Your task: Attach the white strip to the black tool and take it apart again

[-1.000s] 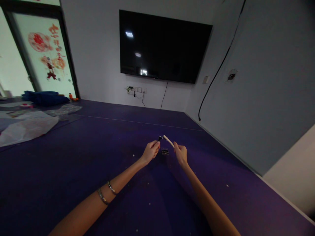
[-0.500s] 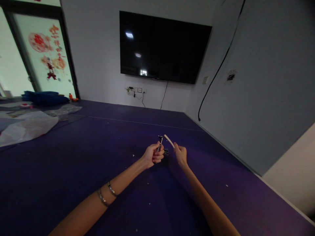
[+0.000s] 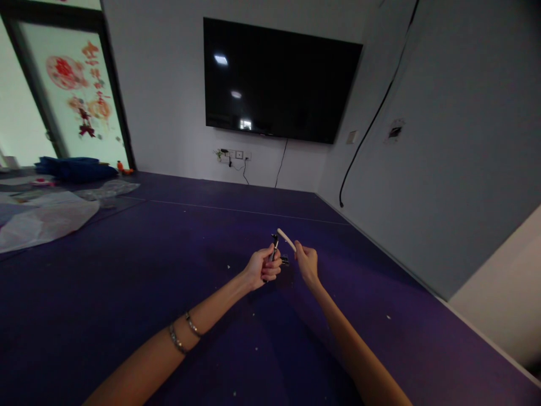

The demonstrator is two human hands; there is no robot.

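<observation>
Fingers wrapped round a slim, dark and silvery tool [image 3: 276,243], my left hand [image 3: 264,267] is in the middle of the view. The tool's head is black and juts out above the thumb; its exact kind is too small to tell. My right hand [image 3: 307,262] pinches the lower end of a thin cream-coloured stick [image 3: 286,239], slightly bent, which slants up to the left. Its free tip is very close to the tool's head; whether they touch, I cannot tell. A small dark object [image 3: 285,260] shows just beyond my left fingers, partly hidden.
A purple floor [image 3: 177,293] with small white scraps spreads all round. Clear plastic sheeting [image 3: 54,217] and a blue cloth heap [image 3: 74,169] lie at the left. A television [image 3: 281,79] hangs on the far wall; a black cable [image 3: 372,127] dangles at the right.
My right hand has moved slightly left, bringing the stick's tip nearer to the tool's head. My left hand has stayed almost still with the tool in it.
</observation>
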